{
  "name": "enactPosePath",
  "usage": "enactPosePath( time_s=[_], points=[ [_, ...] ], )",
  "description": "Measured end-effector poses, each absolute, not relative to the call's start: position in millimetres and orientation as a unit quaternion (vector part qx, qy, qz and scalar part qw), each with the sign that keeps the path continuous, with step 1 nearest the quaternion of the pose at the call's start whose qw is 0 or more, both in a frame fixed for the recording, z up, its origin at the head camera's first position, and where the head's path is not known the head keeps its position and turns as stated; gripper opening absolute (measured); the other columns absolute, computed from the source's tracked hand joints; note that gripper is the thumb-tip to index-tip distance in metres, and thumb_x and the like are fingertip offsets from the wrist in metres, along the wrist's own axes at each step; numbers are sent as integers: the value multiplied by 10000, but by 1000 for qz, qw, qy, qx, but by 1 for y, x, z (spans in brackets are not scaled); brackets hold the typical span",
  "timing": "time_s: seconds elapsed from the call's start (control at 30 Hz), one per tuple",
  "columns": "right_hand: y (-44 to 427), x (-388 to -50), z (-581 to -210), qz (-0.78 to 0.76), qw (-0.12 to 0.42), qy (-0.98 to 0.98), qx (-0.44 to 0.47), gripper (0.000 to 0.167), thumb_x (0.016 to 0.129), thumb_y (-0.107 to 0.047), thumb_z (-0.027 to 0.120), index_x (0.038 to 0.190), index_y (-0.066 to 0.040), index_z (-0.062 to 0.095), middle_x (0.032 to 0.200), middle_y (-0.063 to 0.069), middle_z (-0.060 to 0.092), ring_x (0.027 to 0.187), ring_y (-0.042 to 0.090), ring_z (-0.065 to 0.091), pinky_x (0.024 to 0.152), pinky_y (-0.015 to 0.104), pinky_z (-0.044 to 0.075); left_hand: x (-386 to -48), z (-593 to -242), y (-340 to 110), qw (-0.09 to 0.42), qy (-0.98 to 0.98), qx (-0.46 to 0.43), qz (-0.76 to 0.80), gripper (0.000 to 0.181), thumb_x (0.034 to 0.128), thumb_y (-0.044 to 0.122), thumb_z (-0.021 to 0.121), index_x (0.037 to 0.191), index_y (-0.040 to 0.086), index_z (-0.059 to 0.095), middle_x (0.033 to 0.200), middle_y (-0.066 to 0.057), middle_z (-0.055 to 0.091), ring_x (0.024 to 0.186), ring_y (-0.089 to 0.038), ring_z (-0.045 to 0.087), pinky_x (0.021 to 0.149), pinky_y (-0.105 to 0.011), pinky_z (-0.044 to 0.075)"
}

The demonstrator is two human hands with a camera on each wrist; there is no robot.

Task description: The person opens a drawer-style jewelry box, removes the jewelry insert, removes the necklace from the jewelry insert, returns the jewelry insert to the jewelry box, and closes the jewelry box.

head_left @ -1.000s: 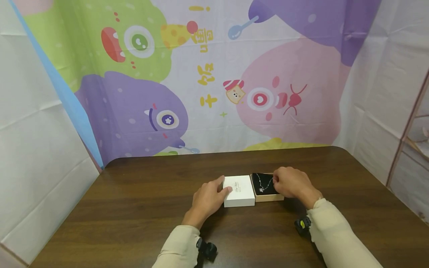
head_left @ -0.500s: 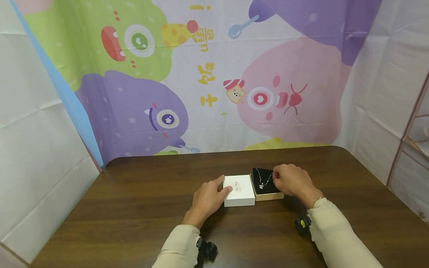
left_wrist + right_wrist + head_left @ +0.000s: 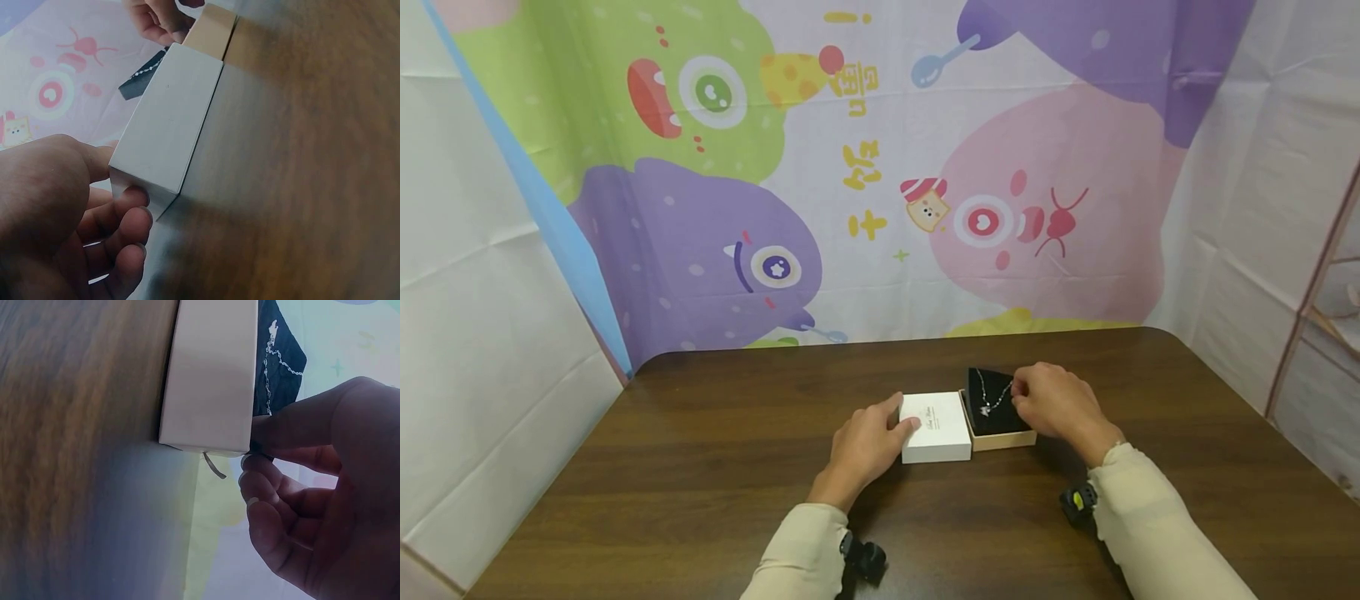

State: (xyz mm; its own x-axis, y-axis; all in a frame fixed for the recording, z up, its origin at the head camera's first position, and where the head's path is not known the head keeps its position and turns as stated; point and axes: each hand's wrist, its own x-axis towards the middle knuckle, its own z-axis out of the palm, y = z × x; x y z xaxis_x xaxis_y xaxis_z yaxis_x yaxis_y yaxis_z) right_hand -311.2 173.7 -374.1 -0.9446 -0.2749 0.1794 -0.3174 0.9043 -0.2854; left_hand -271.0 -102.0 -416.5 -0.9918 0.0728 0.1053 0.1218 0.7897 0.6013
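Observation:
A white box lid (image 3: pixel 936 420) with small printed lettering lies on the table. At its left end is my left hand (image 3: pixel 862 446), the thumb over the top and fingers against the side; the left wrist view shows curled fingers (image 3: pixel 128 222) at that end. Touching the lid's right side is a tan box base (image 3: pixel 1003 440). A black pad (image 3: pixel 1000 422) bearing a silver necklace (image 3: pixel 987 410) tilts up out of the base, far edge raised. My right hand (image 3: pixel 1060 404) pinches the pad's right edge between thumb and fingers, seen in the right wrist view beside the black pad (image 3: pixel 284 384).
The brown wooden table (image 3: pixel 700 467) has rounded far corners. Behind it hangs a cartoon-print cloth (image 3: pixel 880 292), with pale cloths at both sides. A short ribbon (image 3: pixel 214 466) sticks out from the box's end in the right wrist view.
The right hand has moved slightly up and away, and the black pad's far edge has risen with it, tilting the necklace. The left hand and lid have stayed put.

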Motion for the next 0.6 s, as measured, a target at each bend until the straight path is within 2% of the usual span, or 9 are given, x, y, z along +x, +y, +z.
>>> enactPosePath(
  time_s=[0.23,0.6],
  points=[
    [173,-312,-374,156,66,-975,147,72,906,-146,639,840,-152,667,832,10,590,728,193,547,626,413,450,-271,-417,-102,39,-945,-49,-321,597,976,424,638,1493,161,496,1342,-84,634,1242,-287,580,1010,-573,403],
    [172,-311,-374,169,71,-974,135,41,912,-138,627,896,-127,663,852,20,613,744,204,565,654,431,463,-271,-418,-102,42,-945,-54,-319,597,978,431,632,1493,162,496,1317,-78,650,1231,-281,588,991,-571,417]
  ],
)
